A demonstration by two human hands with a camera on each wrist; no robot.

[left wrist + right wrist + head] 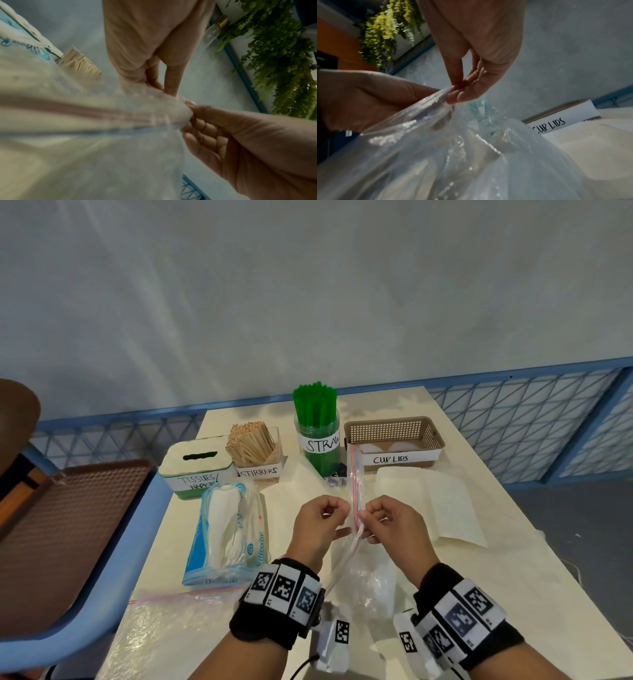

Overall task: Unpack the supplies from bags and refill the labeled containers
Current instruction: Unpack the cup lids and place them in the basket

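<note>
Pinching zip bag (356, 498); wrist view shows hanging plants (385, 31).

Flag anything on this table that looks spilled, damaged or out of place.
Nothing looks spilled or damaged. The labelled white tissue box, clear stirrer holder, green straw jar and brown cup-lid basket stand upright. Left hand and right hand pinch the clear zip bag.
</note>
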